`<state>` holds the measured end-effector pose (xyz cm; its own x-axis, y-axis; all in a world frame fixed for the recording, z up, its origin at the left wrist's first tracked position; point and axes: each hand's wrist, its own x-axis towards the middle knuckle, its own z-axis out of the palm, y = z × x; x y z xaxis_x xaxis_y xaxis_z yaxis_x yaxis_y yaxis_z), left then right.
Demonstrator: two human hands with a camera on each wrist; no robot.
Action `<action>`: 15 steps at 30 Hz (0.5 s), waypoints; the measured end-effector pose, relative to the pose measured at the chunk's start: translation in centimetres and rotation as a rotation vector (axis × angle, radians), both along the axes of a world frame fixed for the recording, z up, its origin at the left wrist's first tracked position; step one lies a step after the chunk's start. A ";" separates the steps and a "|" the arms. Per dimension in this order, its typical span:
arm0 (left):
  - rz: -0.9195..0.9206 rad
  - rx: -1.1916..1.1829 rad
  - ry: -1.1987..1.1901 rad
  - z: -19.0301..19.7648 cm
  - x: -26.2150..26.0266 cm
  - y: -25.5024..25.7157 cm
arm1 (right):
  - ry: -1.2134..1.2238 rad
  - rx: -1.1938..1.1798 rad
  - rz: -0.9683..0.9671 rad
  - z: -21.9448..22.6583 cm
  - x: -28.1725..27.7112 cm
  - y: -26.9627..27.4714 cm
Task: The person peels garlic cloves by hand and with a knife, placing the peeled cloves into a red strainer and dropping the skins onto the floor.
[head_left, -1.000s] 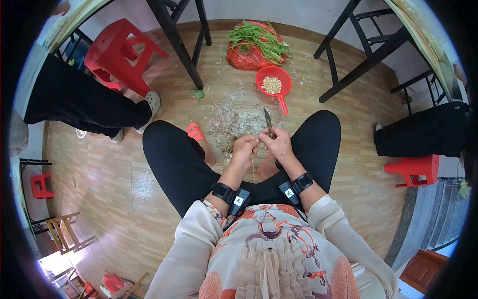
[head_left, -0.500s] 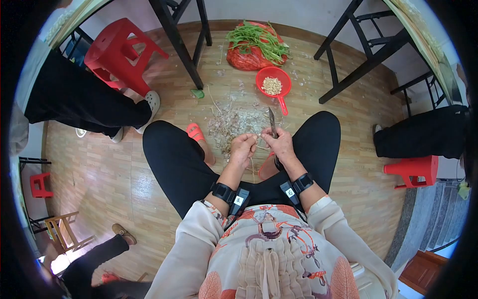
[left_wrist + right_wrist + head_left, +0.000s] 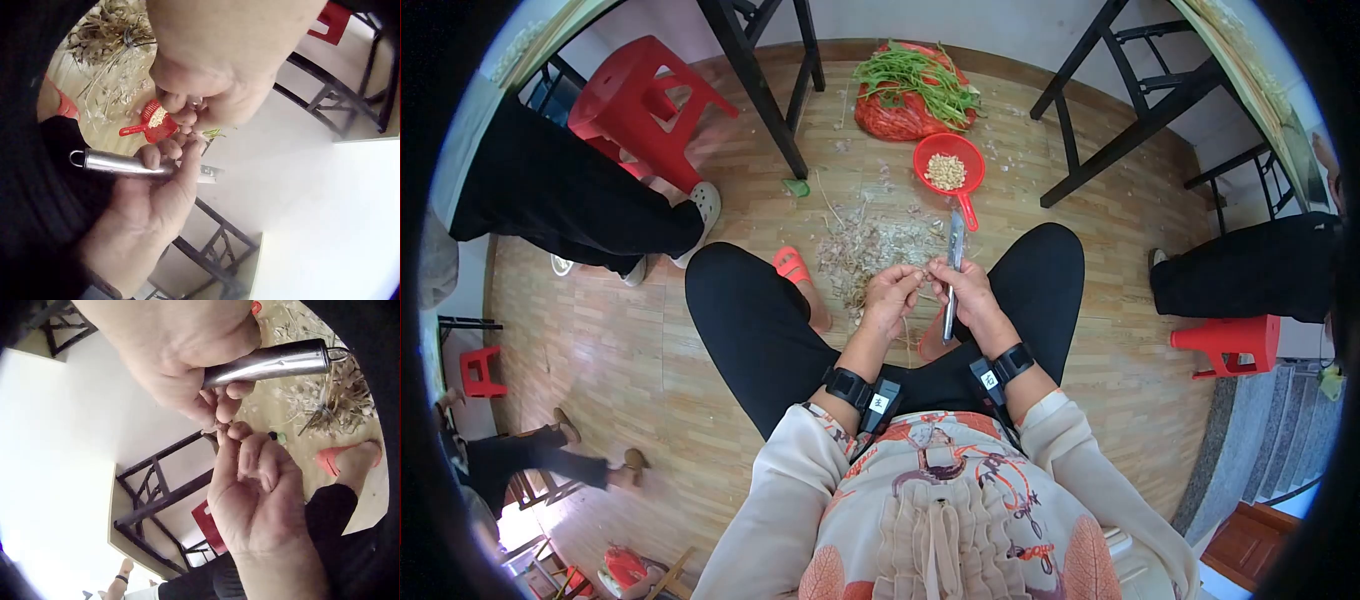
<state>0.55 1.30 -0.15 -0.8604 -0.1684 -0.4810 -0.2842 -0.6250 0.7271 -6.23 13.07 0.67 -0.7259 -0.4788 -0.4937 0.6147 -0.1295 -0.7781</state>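
My right hand (image 3: 970,290) grips a knife (image 3: 128,164) with a shiny metal cylindrical handle and a hanging loop, its blade pointing away from me. Thumb and fingers of that hand meet the fingertips of my left hand (image 3: 892,290). Between the fingertips, my left hand pinches a small garlic clove (image 3: 221,426), mostly covered by the fingers. Past the hands, a red handled strainer (image 3: 977,163) on the floor holds pale peeled cloves (image 3: 947,172). Below the left hand lies a tied bunch of dried garlic stalks (image 3: 103,44), among scattered skins (image 3: 860,240).
A red bag (image 3: 890,122) topped with green stems (image 3: 915,80) lies by the wall. Black table legs (image 3: 775,100) stand on both sides. Red stools (image 3: 635,105) and other people's legs (image 3: 570,205) are at left and right.
The right hand has turned, swinging the knife more upright and bringing its whole handle into view. The hands stay together. Another person has walked in at the lower left.
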 end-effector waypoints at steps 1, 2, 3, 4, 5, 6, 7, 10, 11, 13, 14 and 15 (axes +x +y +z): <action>0.000 0.000 -0.001 0.0 0.0 0.0 | -0.032 -0.018 -0.018 -0.1 0.0 0.0; 0.012 0.066 0.022 0.0 0.0 0.0 | -0.063 -0.036 -0.035 -0.2 -0.1 -0.1; 0.024 0.132 0.044 -0.1 0.1 -0.1 | -0.065 -0.035 -0.036 -0.3 -0.1 -0.1; 0.024 0.133 0.042 -0.6 0.1 -0.2 | -0.119 -0.060 -0.085 -0.5 -0.2 0.0; 0.068 0.211 0.031 -1.5 0.2 -0.3 | -0.172 -0.084 -0.134 -0.7 -0.4 0.0; 0.111 0.289 0.020 -1.6 0.2 -0.4 | -0.172 -0.082 -0.135 -0.9 -0.7 0.2; 0.109 0.292 0.020 -1.7 0.2 -0.4 | -0.220 -0.094 -0.169 -1.1 -1.0 0.4; 0.194 0.215 -0.018 -1.5 0.2 -0.6 | -0.291 -0.115 -0.231 -1.7 -2.1 0.5; 0.194 0.190 -0.026 -1.4 0.3 -0.5 | -0.313 -0.128 -0.256 -1.8 -2.6 0.5; 0.199 0.169 -0.033 -1.4 0.1 -0.5 | -0.295 -0.097 -0.251 -2.3 -4.9 0.2; 0.210 0.174 -0.037 -1.5 0.2 -0.6 | -0.285 -0.069 -0.248 -2.5 -6.3 0.0; 0.222 0.176 -0.042 -1.6 0.2 -0.6 | -0.231 -0.067 -0.257 -2.2 -8.0 -0.3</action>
